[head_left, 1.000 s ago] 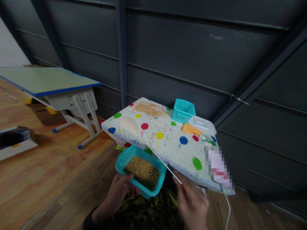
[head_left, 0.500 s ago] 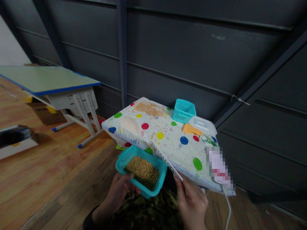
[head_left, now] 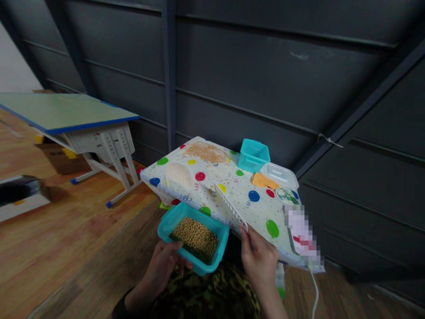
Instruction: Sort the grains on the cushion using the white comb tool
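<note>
My left hand (head_left: 166, 262) grips the near left rim of a teal plastic container (head_left: 166, 223), thumb over the edge. The container is tilted slightly at the table's front edge, and soybeans (head_left: 195, 235) lie inside it. My right hand (head_left: 260, 257) is closed round the near end of a long white slotted plastic strip (head_left: 230, 206). The strip's far end reaches over the tablecloth, by a few scattered beans (head_left: 215, 199). Farther back are a spread of beans (head_left: 206, 152) and a pile of white grains (head_left: 179, 173), which look like rice.
A second teal container (head_left: 254, 155), a clear lid (head_left: 280, 175), an orange cloth (head_left: 264, 180) and a phone (head_left: 295, 239) with a white cable (head_left: 315, 288) are on the balloon-patterned table (head_left: 232, 177). A green-topped desk (head_left: 66, 110) stands left; a dark panelled wall (head_left: 232, 66) rises behind.
My right hand has moved up and slightly left, carrying the slotted strip farther over the tabletop. My left hand and the bean container have barely shifted.
</note>
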Tool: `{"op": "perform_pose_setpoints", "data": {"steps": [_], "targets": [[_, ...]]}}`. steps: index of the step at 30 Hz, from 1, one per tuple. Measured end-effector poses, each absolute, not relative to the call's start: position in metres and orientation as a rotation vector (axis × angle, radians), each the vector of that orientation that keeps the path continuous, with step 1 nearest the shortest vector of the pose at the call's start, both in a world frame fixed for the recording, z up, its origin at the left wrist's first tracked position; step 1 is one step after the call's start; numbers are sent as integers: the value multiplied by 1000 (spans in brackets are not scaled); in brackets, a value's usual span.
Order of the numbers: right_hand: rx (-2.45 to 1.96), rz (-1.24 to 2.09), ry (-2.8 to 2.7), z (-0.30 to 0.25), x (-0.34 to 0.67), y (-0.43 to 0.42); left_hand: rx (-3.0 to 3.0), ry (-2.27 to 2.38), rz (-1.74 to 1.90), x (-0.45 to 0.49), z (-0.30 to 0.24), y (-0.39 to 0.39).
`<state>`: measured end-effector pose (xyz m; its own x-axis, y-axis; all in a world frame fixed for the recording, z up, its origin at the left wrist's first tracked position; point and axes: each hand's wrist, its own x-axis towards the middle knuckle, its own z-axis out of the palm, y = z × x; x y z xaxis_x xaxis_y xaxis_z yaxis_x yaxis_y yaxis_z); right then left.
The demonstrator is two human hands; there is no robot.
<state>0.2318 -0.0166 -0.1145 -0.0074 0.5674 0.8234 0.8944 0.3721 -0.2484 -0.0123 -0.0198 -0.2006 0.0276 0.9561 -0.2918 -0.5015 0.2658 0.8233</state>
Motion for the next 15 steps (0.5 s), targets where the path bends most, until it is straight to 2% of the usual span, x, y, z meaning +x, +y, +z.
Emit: {"op": "perform_pose_setpoints", "data": {"steps": [10, 15], "targets": [[-1187, -249, -1695, -117, 216, -47, 605, 984, 1233, -14, -190, -19], [-1251, -273, -1624, -118, 225, -30, 593, 980, 1247, -14, -197, -18]]}}
